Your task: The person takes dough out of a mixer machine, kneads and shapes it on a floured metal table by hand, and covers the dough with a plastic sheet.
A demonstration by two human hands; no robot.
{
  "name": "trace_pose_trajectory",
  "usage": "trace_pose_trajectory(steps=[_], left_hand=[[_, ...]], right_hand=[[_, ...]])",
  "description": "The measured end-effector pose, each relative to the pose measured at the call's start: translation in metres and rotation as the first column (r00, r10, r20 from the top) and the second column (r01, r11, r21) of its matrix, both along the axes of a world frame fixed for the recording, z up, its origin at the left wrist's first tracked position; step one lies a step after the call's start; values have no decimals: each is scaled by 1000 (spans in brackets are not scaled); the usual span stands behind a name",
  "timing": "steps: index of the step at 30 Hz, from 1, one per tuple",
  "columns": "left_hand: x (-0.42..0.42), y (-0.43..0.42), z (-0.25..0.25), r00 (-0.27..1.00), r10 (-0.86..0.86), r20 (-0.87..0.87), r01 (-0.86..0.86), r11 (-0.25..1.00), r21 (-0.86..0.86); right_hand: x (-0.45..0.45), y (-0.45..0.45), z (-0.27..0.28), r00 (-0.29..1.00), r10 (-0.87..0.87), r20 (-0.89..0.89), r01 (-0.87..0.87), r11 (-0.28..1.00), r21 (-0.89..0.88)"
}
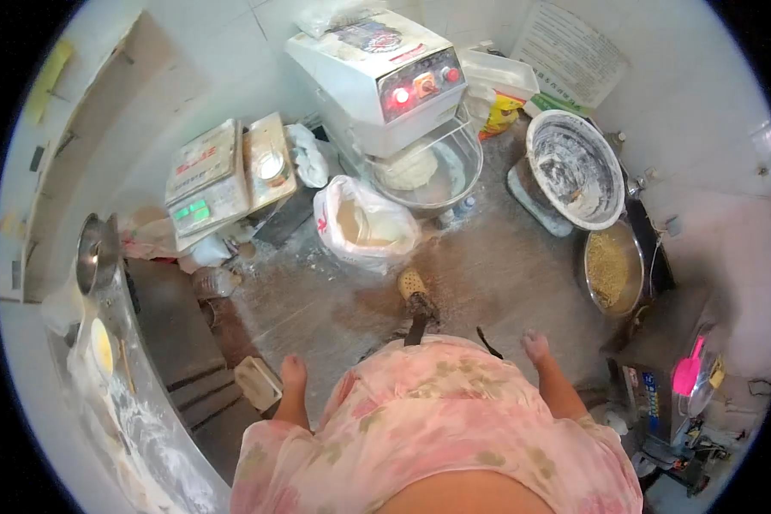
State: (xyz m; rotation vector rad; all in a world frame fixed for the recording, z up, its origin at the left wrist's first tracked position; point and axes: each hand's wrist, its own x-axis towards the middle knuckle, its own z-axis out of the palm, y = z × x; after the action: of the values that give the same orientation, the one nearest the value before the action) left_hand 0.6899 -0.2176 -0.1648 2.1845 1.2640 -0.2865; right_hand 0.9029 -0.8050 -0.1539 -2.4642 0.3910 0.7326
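My left hand (294, 372) hangs beside my body on the left, close to a cream plastic tub (258, 383); a small gap seems to lie between them. Its fingers are foreshortened, so I cannot see whether they are curled. My right hand (536, 347) hangs on the other side above the floor, its fingers loosely apart and nothing in them. Ahead stands a dough mixer (377, 77) with a red light lit and pale dough (407, 167) in its bowl. A white plastic bag (385, 253) of flour-like powder sits before it.
A digital scale (204, 180) stands at the left, near a floury counter (167, 454). To the right are a flour-coated basin (612, 184) and a metal bowl (634, 287) of yellowish grains. A pink scoop (687, 370) lies farther right. My yellow shoe (411, 283) is on the dusty floor.
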Motion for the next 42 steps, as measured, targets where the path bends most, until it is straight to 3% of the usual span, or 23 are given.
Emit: trace_pose_trajectory(steps=[2, 4, 5, 6, 8, 11, 14, 17, 20, 22, 24, 27, 28, 29, 30, 31, 33, 34, 35, 37, 38, 40, 42], left_hand=[[41, -5, -17, 994, 82, 69, -82, 997, -13], [85, -9, -39, 990, 102, 101, -88, 988, -130], [109, -9, -46, 987, 113, 119, -89, 979, -186], [132, -12, -45, 997, 30, 73, -17, 985, -170], [191, -27, -16, 990, -141, -27, 136, 979, -149], [241, -41, -9, 973, -100, 206, 143, 968, -205], [276, -47, 24, 982, -21, 187, 66, 969, -238], [263, -36, -15, 969, 143, 200, -88, 961, -261], [230, -44, -3, 970, 161, 181, -133, 978, -161], [221, -82, 57, 906, 409, 111, -379, 899, -222], [177, -110, 40, 817, 576, 28, -562, 805, -189], [120, -193, 19, 580, 814, -28, -805, 567, -176], [102, -231, 13, 473, 880, -28, -867, 460, -193], [94, -270, 10, 689, 685, -236, -719, 688, -99], [94, -310, 9, 791, 412, -453, -494, 866, -76], [94, -346, 11, 760, 93, -643, -228, 965, -130], [88, -401, 19, 700, -79, -710, -79, 979, -186], [82, -429, 24, 769, 79, -635, -203, 971, -125], [78, -455, 27, 807, 239, -540, -328, 942, -73], [73, -496, 33, 787, 538, -302, -566, 824, -5], [71, -508, 33, 722, 652, -232, -672, 741, -9], [67, -523, 35, 542, 828, -142, -839, 542, -45], [76, -516, 40, 354, 927, -127, -935, 347, -74]], right_hand=[[19, -17, 13, 998, -21, -68, 13, 994, -109], [28, -76, -52, 995, 88, -37, -92, 982, -163], [44, -82, -50, 992, 106, -65, -117, 973, -198], [60, -87, -47, 988, 124, -93, -143, 962, -232], [110, -55, 10, 969, 72, -235, -146, 938, -313], [153, -56, 5, 946, 275, 171, -252, 957, -145], [198, -35, 15, 933, 267, 243, -272, 962, -14], [240, -20, 25, 949, 306, 75, -312, 945, 94], [275, -25, 13, 895, 442, -65, -446, 892, -76], [306, -40, -2, 842, 524, -130, -539, 832, -133], [342, -60, -17, 795, 591, -136, -604, 792, -87], [405, -91, -42, 733, 673, -95, -668, 739, 80], [427, -98, -52, 677, 731, -83, -723, 682, 111], [451, -99, -61, 595, 801, -72, -791, 599, 122], [476, -95, -66, 313, 946, -82, -949, 314, 3], [501, -90, -72, 10, 997, -76, -993, 1, -117], [541, -91, -81, -550, 811, -200, -750, -585, -309], [555, -89, -93, -219, 957, -192, -944, -258, -207], [567, -85, -110, 144, 963, -228, -986, 121, -112], [580, -64, -109, 423, 888, -180, -904, 426, -18], [583, -52, -105, 360, 931, -57, -933, 360, 1], [576, -16, -66, 388, 921, 19, -917, 384, 107], [543, 35, 7, 562, 821, -101, -779, 566, 270]])
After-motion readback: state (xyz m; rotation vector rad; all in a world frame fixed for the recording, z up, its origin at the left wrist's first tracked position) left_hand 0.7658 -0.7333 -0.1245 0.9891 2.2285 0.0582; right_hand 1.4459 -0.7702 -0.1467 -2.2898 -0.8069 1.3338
